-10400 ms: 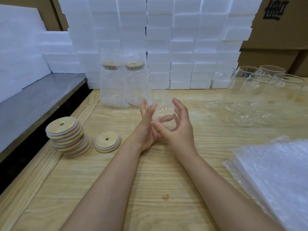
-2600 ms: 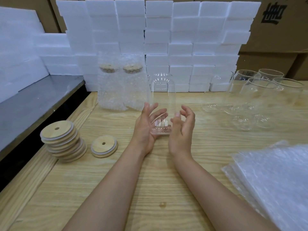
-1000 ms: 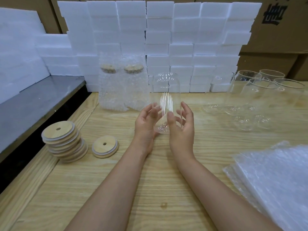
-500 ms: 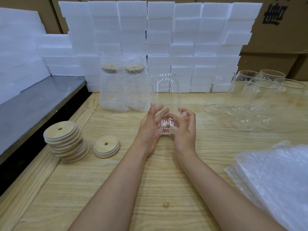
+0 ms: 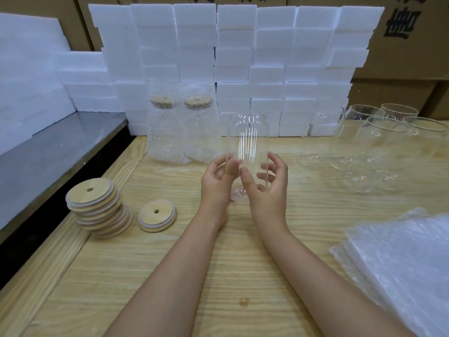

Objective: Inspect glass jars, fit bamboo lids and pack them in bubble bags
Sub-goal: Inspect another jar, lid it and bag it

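Head view showed the glass jar [image 5: 246, 152] upright over the table [image 5: 218, 276], its base low between my palms; whether it touched the wood I could not tell. Risk noted: the hold was light, fingertips on smooth glass, so a slip while turning it could drop or tip the jar onto the table, and a chip in clear glass would be easily missed. My left hand [image 5: 216, 183] had its fingers loosely curled against the lower left wall. My right hand [image 5: 268, 190] pinched the jar, thumb in front, fingers curled behind. The jar was not yet lidded; a single bamboo lid [image 5: 156, 216] lay well off to the left
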Available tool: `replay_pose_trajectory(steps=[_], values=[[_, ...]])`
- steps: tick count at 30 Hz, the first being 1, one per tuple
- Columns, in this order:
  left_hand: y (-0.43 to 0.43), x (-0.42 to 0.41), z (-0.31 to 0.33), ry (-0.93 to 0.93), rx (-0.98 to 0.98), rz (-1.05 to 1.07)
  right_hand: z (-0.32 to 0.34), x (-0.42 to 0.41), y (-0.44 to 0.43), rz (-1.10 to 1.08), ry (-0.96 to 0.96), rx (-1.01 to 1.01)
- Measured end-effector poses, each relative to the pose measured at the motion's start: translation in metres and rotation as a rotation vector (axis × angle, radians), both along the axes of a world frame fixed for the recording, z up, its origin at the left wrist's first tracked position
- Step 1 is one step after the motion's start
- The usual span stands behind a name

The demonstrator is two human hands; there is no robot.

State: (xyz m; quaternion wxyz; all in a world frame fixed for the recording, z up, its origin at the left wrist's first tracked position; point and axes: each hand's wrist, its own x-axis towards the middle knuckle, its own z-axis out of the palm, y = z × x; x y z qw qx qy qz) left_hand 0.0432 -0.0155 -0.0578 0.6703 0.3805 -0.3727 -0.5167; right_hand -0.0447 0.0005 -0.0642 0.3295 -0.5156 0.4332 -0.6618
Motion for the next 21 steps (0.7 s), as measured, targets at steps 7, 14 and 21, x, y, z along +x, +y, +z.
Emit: replay_pose_trajectory(steps=[7, 14, 21], values=[[-0.002, 0.0026, 0.0026, 0.097, 0.044, -0.039, 0.0007, -0.0001, -0.0003, 0.077, -0.141, 0.012], [0.0014, 0.0029, 0.0043, 0.06, 0.063, -0.238, -0.0005, -0.0009, -0.0036, 0.178, -0.247, 0.032], [-0.0008, 0.0033, 0.0017, 0.078, 0.064, -0.191, 0.0003, 0.0001, -0.0045, 0.132, -0.218, 0.17]])
